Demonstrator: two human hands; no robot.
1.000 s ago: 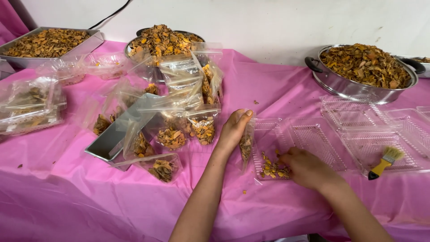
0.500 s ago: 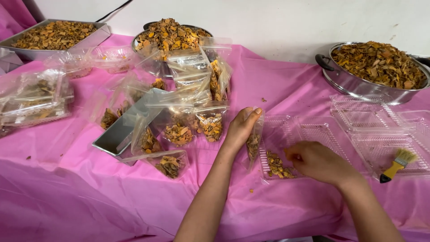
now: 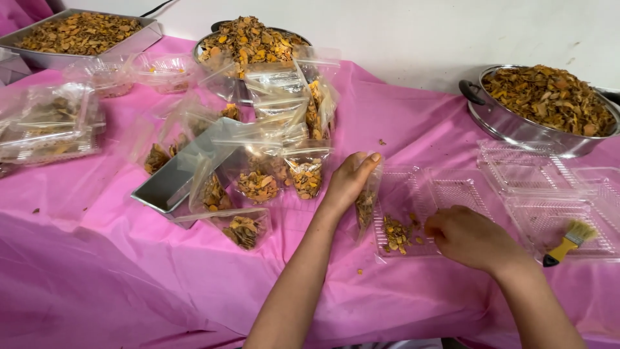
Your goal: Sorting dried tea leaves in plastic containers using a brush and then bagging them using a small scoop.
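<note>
My left hand [image 3: 349, 179] holds a small clear plastic bag [image 3: 368, 200] upright at its mouth; the bag has dried orange-brown chips in its bottom. It stands at the left edge of an open clear plastic clamshell tray [image 3: 413, 194] on the pink tablecloth. A small heap of the same dried chips [image 3: 395, 234] lies in the tray's near left corner. My right hand [image 3: 468, 236] rests curled over the tray just right of that heap, fingers bent toward the chips; whether it pinches any is hidden.
Several filled clear bags [image 3: 278, 148] lean on a tipped metal tray [image 3: 174, 178] to the left. Metal pans of chips stand at back centre [image 3: 248, 42], back right [image 3: 549, 103] and back left [image 3: 81, 35]. Empty clamshells [image 3: 549, 187] and a yellow-handled brush [image 3: 568, 240] lie right.
The view has shifted slightly. My right hand has drawn back to the right, away from the chip heap. My left hand keeps holding the bag.
</note>
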